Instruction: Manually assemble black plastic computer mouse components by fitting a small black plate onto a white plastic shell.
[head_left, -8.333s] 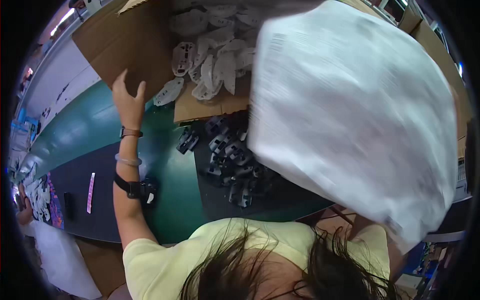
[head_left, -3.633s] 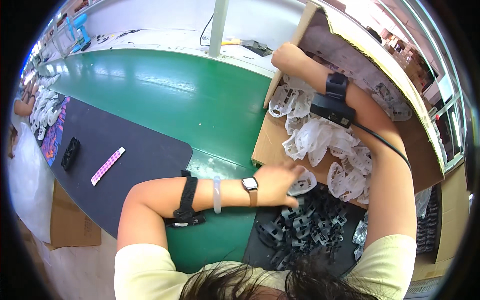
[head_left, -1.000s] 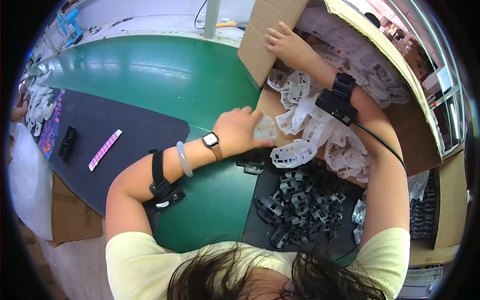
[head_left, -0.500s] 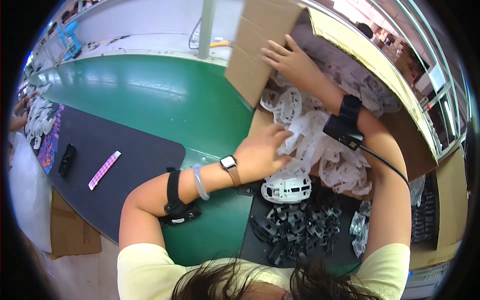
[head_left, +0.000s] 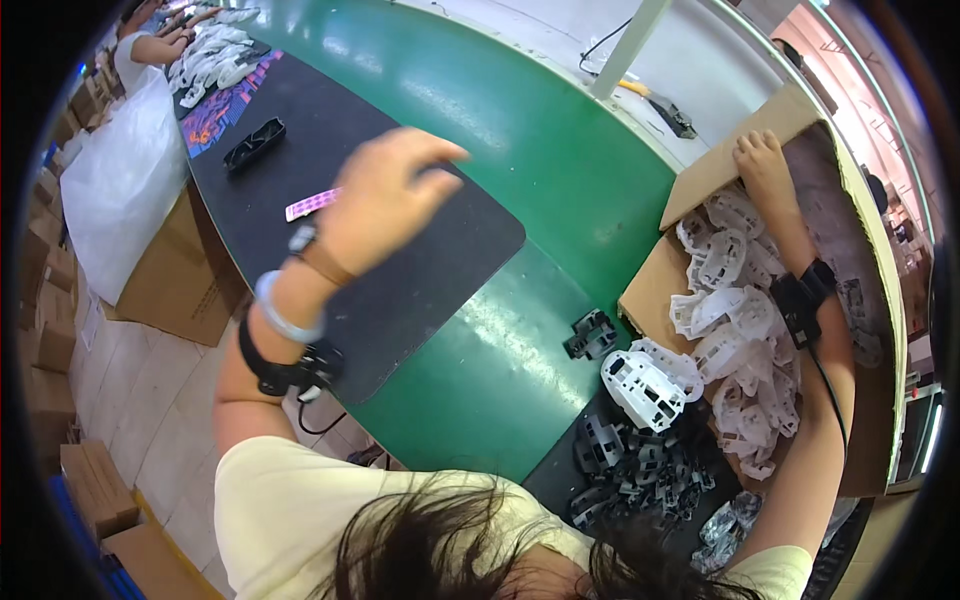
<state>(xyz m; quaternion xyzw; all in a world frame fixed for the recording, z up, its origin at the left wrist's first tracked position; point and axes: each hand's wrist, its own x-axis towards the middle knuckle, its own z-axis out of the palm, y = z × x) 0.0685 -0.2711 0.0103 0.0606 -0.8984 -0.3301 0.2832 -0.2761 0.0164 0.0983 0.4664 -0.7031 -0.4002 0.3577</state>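
Green bench (head_left: 520,130) | L hand (head_left: 385,200) raised, grip empty | R hand (head_left: 765,165) on cardboard box (head_left: 735,150) flap (white parts (head_left: 735,330) inside)

Left hand (head_left: 385,200) now raised, off the box (head_left: 700,180).

A long green table (head_left: 480,110) runs away toward the upper left, with a dark mat (head_left: 400,260) laid along its near edge and a pale upright post (head_left: 625,50) standing at its far edge. Beside the table's left edge, brown cardboard boxes (head_left: 170,270) stand on a floor of pale tiles (head_left: 130,420), one lined with a white plastic bag (head_left: 120,180); more boxes are stacked at the far left. Light glares off the green top.
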